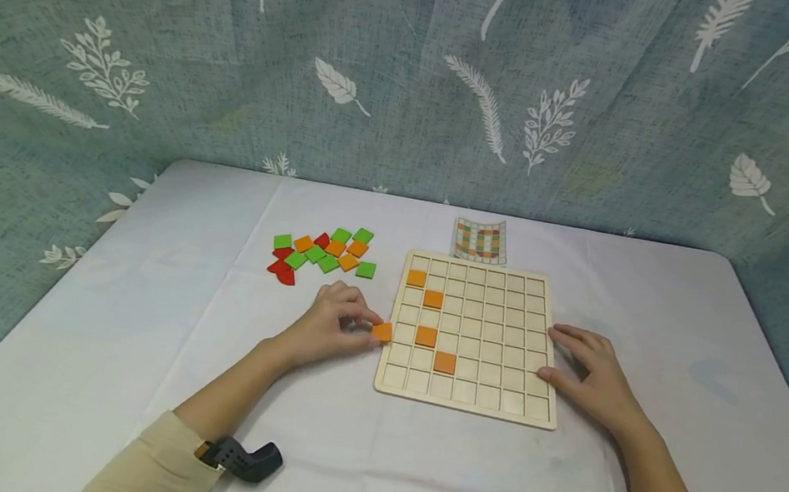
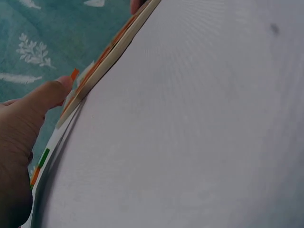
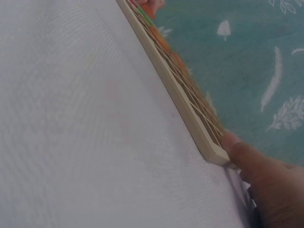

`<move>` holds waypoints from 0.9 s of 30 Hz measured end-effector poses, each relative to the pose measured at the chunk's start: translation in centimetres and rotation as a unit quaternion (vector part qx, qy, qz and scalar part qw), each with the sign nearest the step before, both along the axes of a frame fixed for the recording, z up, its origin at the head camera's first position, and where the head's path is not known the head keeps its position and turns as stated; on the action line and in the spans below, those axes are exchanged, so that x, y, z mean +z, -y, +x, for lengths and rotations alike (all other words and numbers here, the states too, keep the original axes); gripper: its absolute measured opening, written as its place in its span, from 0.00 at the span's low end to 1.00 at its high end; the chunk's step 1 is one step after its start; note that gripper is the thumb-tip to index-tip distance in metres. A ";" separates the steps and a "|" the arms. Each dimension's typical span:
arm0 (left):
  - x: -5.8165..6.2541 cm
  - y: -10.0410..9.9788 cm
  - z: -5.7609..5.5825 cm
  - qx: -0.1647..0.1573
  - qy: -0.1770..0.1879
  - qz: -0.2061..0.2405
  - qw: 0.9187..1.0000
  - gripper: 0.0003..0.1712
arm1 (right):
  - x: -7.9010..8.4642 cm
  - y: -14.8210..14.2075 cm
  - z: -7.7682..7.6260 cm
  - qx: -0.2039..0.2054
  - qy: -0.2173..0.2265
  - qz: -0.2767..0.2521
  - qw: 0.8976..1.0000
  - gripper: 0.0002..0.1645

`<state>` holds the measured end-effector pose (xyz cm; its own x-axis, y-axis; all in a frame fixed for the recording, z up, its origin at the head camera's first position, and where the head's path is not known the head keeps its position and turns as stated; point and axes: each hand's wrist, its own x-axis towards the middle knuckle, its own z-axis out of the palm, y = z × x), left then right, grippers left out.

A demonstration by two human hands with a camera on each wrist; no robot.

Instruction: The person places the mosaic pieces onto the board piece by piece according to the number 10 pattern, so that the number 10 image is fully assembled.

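Note:
A square wooden grid board (image 1: 496,329) lies flat on the white table, with several orange tiles set in its left columns, one of them an orange tile (image 1: 444,362) low on the board. My left hand (image 1: 332,323) pinches another orange tile (image 1: 381,332) between thumb and fingertips, right at the board's left edge. In the left wrist view that tile (image 2: 74,74) shows past the thumb tip. My right hand (image 1: 590,374) rests at the board's right edge, thumb and fingers spread against the rim. The right wrist view shows its thumb on the board's corner (image 3: 216,154).
Loose green tiles (image 1: 327,263), orange tiles (image 1: 348,262) and red pieces (image 1: 282,271) lie in a group left of the board. Behind the board is a small printed pattern card (image 1: 480,242). A patterned curtain (image 1: 404,71) hangs behind the table (image 1: 128,309).

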<state>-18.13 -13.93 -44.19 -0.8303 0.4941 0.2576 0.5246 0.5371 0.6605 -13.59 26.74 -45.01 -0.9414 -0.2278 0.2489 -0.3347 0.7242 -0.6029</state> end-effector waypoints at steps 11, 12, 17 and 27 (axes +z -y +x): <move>0.2 -1.7 0.9 -0.044 -0.027 -0.004 0.999 0.14 | -0.1 -0.1 -0.1 0.002 -0.003 0.003 1.000 0.37; 0.1 -1.8 1.0 -0.045 -0.029 -0.005 0.999 0.14 | -0.1 -0.1 -0.1 0.002 -0.003 0.003 1.000 0.37; -0.1 -1.9 0.9 -0.048 -0.025 -0.013 0.998 0.14 | 0.0 -0.1 -0.2 0.001 -0.001 0.005 1.000 0.37; -0.1 -2.2 1.0 -0.066 -0.036 -0.016 0.997 0.16 | 0.1 0.0 -0.2 0.003 0.003 0.003 1.000 0.37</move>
